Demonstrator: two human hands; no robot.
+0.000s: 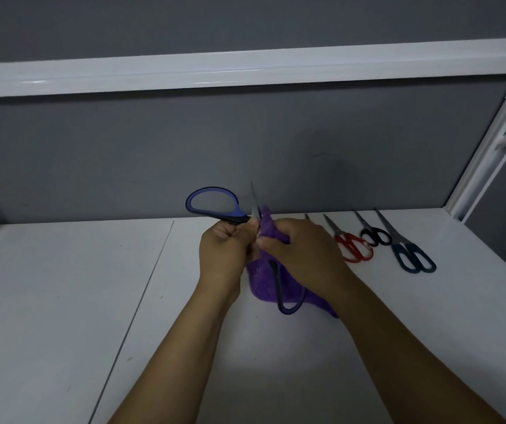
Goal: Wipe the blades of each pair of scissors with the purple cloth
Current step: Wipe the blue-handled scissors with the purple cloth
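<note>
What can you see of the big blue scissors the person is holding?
The big scissors have blue handle loops edged in black, seemingly plastic, and a grey metal blade. They are opened wide, held above the white table. One loop sticks out upper left; the lower loop hangs down in front of the purple cloth. One blade points up; the second is hidden. The left hand grips them near the pivot, and the right hand holds the cloth beside the blade.
</note>
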